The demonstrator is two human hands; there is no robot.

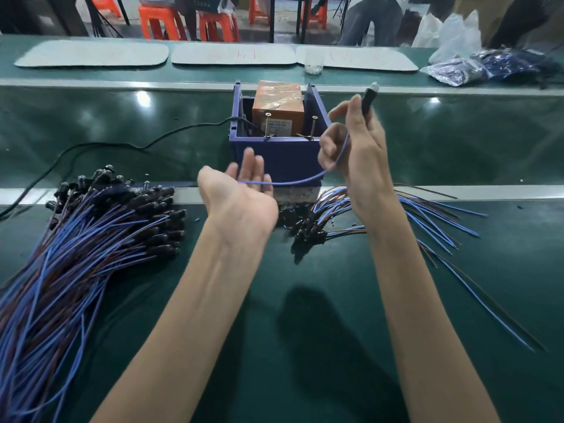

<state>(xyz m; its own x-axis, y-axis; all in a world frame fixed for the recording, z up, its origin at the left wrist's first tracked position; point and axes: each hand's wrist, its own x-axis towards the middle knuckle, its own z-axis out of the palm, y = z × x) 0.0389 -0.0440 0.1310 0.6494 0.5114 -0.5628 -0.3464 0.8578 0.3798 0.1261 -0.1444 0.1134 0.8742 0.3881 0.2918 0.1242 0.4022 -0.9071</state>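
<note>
Right hand [354, 148] clamps thumb and fingers on the black lamp head [366, 105] at one o'clock, its blue wire [305, 180] sagging toward eight o'clock across the straight-fingered left hand [241, 193], probably straightening it for the blue box [290, 157].

One blue wire lead [305, 180] is held aloft, black holder [367, 100] uppermost, with a clear tip [374, 85]. The wire curves downward, then runs level to the left.

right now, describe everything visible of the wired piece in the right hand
The wired piece has a black barrel with a clear tip, pointing up and away, and a thin blue lead. The right hand grips the barrel; the lead curves down past that hand and across the straight fingers of the left hand, in front of the blue box.
</note>
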